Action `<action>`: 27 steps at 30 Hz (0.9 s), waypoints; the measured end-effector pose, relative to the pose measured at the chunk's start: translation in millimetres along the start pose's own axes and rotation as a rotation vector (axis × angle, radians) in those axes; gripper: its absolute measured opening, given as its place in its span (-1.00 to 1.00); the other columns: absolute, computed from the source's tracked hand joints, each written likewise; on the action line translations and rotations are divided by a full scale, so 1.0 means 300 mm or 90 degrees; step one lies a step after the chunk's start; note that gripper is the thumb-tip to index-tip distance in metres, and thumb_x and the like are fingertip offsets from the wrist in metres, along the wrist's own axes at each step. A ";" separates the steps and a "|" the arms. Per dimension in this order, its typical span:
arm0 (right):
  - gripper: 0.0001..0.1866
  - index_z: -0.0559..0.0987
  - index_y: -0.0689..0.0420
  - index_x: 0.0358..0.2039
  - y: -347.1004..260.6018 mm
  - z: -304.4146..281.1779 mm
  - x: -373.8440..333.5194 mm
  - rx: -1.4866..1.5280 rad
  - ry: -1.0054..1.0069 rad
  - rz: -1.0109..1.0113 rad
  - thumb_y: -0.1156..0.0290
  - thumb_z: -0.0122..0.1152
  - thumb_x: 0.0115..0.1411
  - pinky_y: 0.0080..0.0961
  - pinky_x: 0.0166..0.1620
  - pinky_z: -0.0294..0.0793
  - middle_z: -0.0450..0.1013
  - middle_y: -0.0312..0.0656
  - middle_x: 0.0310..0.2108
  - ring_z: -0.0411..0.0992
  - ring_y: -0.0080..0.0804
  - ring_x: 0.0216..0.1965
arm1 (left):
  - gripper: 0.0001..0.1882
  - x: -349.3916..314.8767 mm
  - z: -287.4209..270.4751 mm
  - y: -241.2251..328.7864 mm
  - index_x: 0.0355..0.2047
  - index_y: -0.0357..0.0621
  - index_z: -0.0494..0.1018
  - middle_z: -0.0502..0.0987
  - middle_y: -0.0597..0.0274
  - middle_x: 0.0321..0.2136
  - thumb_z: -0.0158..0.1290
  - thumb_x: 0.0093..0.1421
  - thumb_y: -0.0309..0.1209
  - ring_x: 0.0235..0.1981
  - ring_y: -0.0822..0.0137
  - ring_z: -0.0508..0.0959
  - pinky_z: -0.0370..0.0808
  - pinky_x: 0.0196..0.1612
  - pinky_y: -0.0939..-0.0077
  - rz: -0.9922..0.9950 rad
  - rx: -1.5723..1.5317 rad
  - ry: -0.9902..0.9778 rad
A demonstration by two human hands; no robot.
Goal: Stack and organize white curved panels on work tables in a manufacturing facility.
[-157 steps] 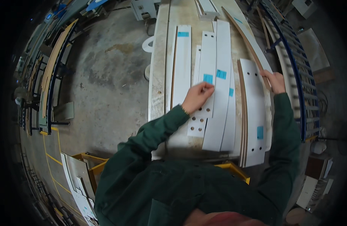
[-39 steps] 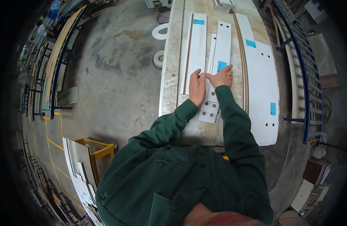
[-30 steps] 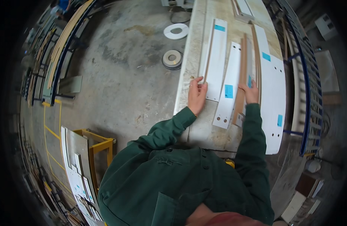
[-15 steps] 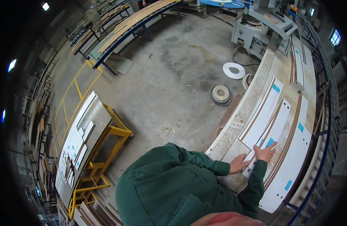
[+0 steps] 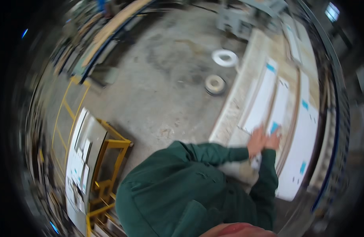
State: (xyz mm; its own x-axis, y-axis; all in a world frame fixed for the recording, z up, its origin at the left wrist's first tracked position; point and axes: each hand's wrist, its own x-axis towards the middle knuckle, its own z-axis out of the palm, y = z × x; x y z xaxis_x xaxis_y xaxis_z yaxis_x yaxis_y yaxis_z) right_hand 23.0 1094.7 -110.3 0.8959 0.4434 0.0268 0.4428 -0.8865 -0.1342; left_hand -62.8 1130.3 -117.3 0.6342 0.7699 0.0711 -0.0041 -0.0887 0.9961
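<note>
Both my hands are over a narrow white panel (image 5: 281,96) with dark holes and a blue label. My left hand (image 5: 257,142) reaches across its near part, the fingers smeared by motion. Close beside it, my right hand (image 5: 272,142) rests at the blue label (image 5: 274,127), its fingers stretched out and somewhat blurred. A white panel (image 5: 261,106) with a brown edge lies to the left. On the right is a longer, wider white panel (image 5: 294,158) with blue labels and dark holes. Brown edges run between the panels.
The panels lie on a long, worn table (image 5: 231,106), with a grey machine (image 5: 233,19) at its far end. White (image 5: 224,58) and beige (image 5: 214,83) rolls lie on the floor. A yellow-framed cart (image 5: 118,144) carrying white pieces stands at left. A railing runs along the right.
My left hand has moved forward along the narrow panel, up beside my right hand. My right hand stays near the blue label. The whole view has shifted and become blurred.
</note>
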 end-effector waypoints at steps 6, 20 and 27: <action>0.02 -0.22 0.09 0.10 0.000 -0.001 -0.003 0.031 0.044 0.013 0.11 0.19 -0.27 -0.26 -0.18 0.30 0.18 0.26 -0.18 0.29 0.05 -0.23 | -0.33 0.335 0.123 -0.015 -0.13 -0.51 0.05 0.22 -0.36 -0.19 -0.05 -0.08 -0.17 -0.12 -0.13 0.25 0.15 -0.04 0.20 -0.164 0.119 -0.117; -0.32 0.29 0.22 -0.11 0.277 -0.217 -0.071 0.165 0.310 -0.058 0.17 0.23 -0.26 -0.23 -0.03 0.09 0.02 0.26 -0.04 0.02 0.03 0.02 | -0.64 0.334 0.331 -0.029 -0.28 -0.39 0.17 0.37 -0.21 -0.38 -0.13 -0.01 -0.35 -0.30 -0.07 0.37 0.20 -0.15 0.20 -0.136 0.349 -0.150; -0.40 0.30 0.23 -0.11 0.632 -0.269 -0.087 0.192 0.263 0.177 0.15 0.15 -0.14 -0.31 -0.01 0.07 0.03 0.24 -0.04 0.04 0.01 0.01 | -0.61 0.252 0.488 -0.012 -0.18 -0.38 0.03 0.37 -0.23 -0.39 -0.19 0.03 -0.40 -0.33 -0.10 0.38 0.23 -0.19 0.18 -0.183 0.299 -0.123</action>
State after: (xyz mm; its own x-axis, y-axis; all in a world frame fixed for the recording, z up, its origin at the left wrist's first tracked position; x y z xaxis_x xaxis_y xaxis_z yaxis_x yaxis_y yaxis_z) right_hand 86.4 904.2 -56.6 0.9436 0.0569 0.3262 0.2129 -0.8589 -0.4658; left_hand 98.3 1096.4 -123.3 0.6889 0.6794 -0.2529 0.5043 -0.1985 0.8404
